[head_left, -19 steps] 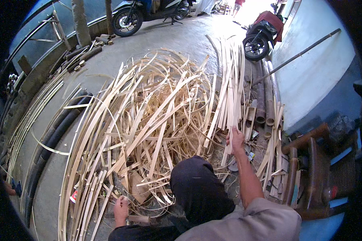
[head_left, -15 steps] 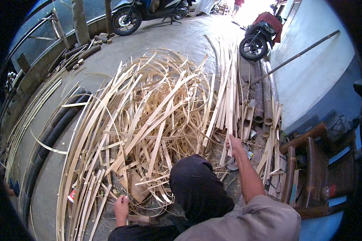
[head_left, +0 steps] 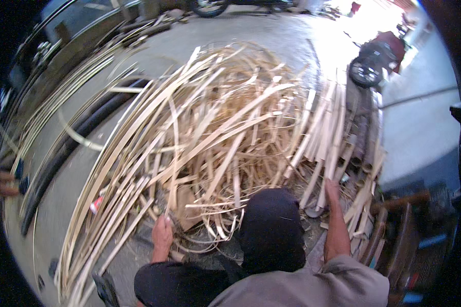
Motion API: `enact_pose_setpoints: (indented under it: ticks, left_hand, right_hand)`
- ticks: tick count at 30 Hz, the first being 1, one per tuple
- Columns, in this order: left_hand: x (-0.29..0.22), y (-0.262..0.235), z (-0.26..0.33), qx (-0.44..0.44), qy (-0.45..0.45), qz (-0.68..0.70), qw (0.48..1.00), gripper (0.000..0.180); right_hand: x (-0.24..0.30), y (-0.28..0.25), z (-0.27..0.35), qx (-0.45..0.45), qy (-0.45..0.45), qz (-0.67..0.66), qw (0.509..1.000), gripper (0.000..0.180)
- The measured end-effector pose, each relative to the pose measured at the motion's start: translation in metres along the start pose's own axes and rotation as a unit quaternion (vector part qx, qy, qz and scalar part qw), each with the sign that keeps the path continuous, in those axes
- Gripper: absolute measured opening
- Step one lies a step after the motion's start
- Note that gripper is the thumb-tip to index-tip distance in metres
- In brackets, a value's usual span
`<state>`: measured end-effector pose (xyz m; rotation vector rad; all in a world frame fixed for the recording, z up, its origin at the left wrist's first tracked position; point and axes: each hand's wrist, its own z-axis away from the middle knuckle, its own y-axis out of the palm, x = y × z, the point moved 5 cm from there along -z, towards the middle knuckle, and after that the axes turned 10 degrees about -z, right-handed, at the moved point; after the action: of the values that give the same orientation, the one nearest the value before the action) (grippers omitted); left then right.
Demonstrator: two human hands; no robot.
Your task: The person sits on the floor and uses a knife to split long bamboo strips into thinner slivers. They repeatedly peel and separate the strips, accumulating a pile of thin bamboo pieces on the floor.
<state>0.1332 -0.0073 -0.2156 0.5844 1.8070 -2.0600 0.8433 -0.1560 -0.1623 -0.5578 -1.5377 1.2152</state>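
Observation:
My left hand (head_left: 162, 235) is closed at the near left of the pile, at the lower end of a thin curved bamboo strip (head_left: 176, 133) that it appears to grip. At the right, my right hand (head_left: 332, 192) is closed around the near end of a long pale bamboo strip (head_left: 335, 148), which reaches away from me among other strips. Between my arms, a rounded shape under black cloth (head_left: 271, 225) hides part of the floor. In front of it spreads a tangled heap of bamboo strips and shavings (head_left: 241, 123).
Dark poles (head_left: 71, 153) lie on the left. Whole bamboo tubes (head_left: 363, 133) line the right, near a brown wooden chair (head_left: 394, 245). A motorbike (head_left: 374, 61) with a red cover stands at the far right. Part of another person shows, blurred, at the left edge.
The view has shifted and blurred, so the whole scene sits differently in it. Both hands keep closed. The curved strip above my left hand now stands more upright.

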Motion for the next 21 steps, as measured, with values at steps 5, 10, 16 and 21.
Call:
enact_pose_setpoints:
  ticks: [5, 10, 16, 21]
  left_hand:
    - [-0.003, -0.024, 0.002, 0.016, -0.035, 0.027, 0.999, 0.033]
    - [-0.03, -0.052, -0.007, -0.054, -0.003, 0.016, 0.998, 0.036]
    - [-0.071, -0.066, -0.041, -0.106, 0.02, 0.105, 0.989, 0.044]
    - [-0.094, -0.051, -0.051, -0.076, 0.091, 0.122, 0.985, 0.036]
  right_hand:
    - [0.002, -0.003, 0.005, -0.134, -0.085, 0.107, 0.981, 0.054]
    - [0.112, 0.016, 0.057, -0.109, -0.34, -0.018, 0.934, 0.044]
    - [0.262, 0.135, 0.227, 0.6, -0.24, -0.234, 0.726, 0.038]
    - [0.292, 0.191, 0.384, 0.56, -0.631, -0.034, 0.536, 0.06]
